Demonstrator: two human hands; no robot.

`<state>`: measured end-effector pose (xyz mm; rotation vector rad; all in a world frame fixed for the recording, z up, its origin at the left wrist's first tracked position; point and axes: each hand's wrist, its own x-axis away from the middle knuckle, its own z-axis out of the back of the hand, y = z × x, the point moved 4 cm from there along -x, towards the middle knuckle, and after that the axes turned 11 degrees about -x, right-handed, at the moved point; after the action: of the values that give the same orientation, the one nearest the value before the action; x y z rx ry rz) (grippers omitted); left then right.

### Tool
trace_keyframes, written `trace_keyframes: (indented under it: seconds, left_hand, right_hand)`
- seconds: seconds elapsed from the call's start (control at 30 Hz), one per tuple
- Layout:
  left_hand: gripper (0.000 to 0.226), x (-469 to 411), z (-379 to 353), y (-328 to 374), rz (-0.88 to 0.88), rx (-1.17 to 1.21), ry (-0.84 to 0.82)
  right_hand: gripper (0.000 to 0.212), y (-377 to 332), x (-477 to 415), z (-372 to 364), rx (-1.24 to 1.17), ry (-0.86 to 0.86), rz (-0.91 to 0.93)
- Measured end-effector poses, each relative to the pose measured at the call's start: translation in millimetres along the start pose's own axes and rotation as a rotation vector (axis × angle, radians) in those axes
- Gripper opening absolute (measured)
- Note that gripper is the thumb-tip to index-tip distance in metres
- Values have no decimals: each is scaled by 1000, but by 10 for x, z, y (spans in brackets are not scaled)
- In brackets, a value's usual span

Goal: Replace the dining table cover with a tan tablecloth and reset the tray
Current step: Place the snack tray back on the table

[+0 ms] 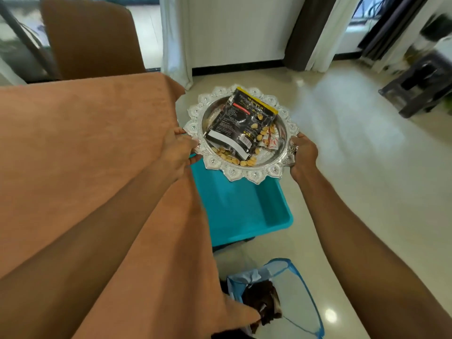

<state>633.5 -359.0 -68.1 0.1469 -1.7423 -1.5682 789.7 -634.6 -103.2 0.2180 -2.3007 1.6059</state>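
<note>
**A:** The silver tray is held in the air, just off the table's edge and above a blue tub on the floor. Its left rim is gripped by the left hand and its right rim by the right hand, with fingers curled over the scalloped edge. A black snack packet is lying loose in it. Pistachios are scattered around it and a small sachet is tucked beside.

**B:** So the tan tablecloth is already spread, by the look of it. Only the tray is left to be set down, probably.

**A:** Yep, that's how it's read here. Thing is, the nuts are kept in by a shallow rim only. If the tray gets tilted, they'd be spilled into the tub or across the floor, and the packet could be slid off too.

**B:** Also, the cloth's hanging edge is right by the left wrist. If it's snagged, or the tray is dragged instead of lowered flat, the cloth gets bunched or pulled askew. The mesh hamper is well clear, at least.
</note>
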Motion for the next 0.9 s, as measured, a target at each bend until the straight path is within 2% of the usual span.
trace_keyframes:
  seconds: [0.13, 0.27, 0.33, 0.4, 0.53, 0.7, 0.77, 0.9]
  left_hand:
    - [30, 752, 400, 276, -90, 81, 10]
    - [31, 1577, 942, 365, -140, 126, 78]
    - [30, 2035, 1293, 333, -149, 138, 127]
    - [29, 2331, 1606, 267, -124, 158, 183]
    - [29, 2964, 2358, 81, -123, 170, 307]
    - [29, 3524, 3255, -156, -100, 158, 459]
    - [28, 3661, 3568, -268, -78, 171, 518]
    - [28, 3868, 4050, -490, -27, 202, 619]
  right_hand:
    - [22, -416, 694, -144, 4, -66, 61]
    - [17, -579, 1456, -312, -24, -161, 43]
    - [24, -569, 1919, -428, -39, -230, 10]
    - [31, -506, 2244, -583, -31, -288, -7]
    - [11, -242, 2994, -929, 35, -413, -39]
    - [15, 203, 3679, -1437, 144, -546, -103]
    - [7, 381, 3918, -1641, 178, -619, -123]
    - [8, 704, 4282, -2029, 214, -717, -149]
